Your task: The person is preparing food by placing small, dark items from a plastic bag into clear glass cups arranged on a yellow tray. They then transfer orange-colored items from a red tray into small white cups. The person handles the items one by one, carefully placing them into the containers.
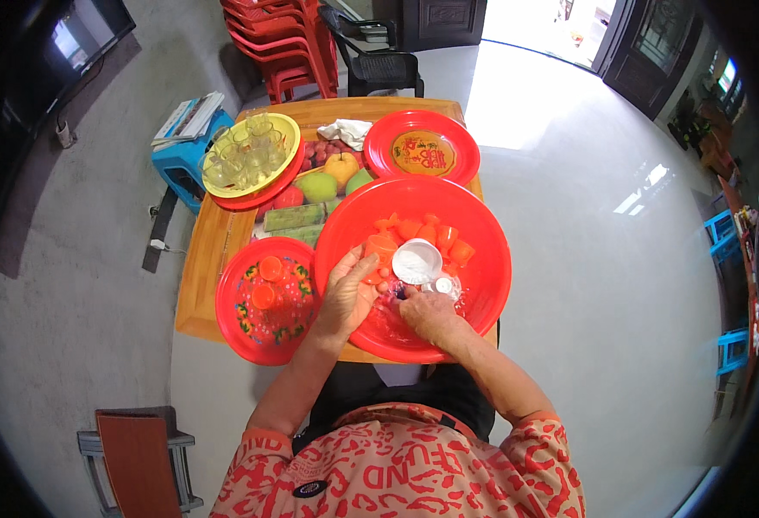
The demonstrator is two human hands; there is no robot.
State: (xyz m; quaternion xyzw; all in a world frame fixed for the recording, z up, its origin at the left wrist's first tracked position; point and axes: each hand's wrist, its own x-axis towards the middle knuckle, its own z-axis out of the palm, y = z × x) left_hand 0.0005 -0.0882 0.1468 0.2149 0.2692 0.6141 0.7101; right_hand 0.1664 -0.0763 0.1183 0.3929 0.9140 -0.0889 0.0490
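A large red plastic basin (489,259) stands on the wooden table before me, with water in its near part. Over its left side, my left hand (352,285) holds an orange plastic cup (380,249). My right hand (428,311) is low in the basin, its fingers around a small dark thing that I cannot identify. Just beyond the fingers sits a white bowl (417,261) with whitish contents, beside a clear object with a white cap (443,285). Several orange cups (446,238) lie along the basin's far side. Left of it, a red floral tray (279,337) bears two orange cups (263,297).
A yellow dish (292,126) of clear glasses rests on a red tray at the table's far left. Another red tray (470,149) stands behind the basin, near a white cloth (346,133). A blue stool (179,158) with papers adjoins the table's left edge.
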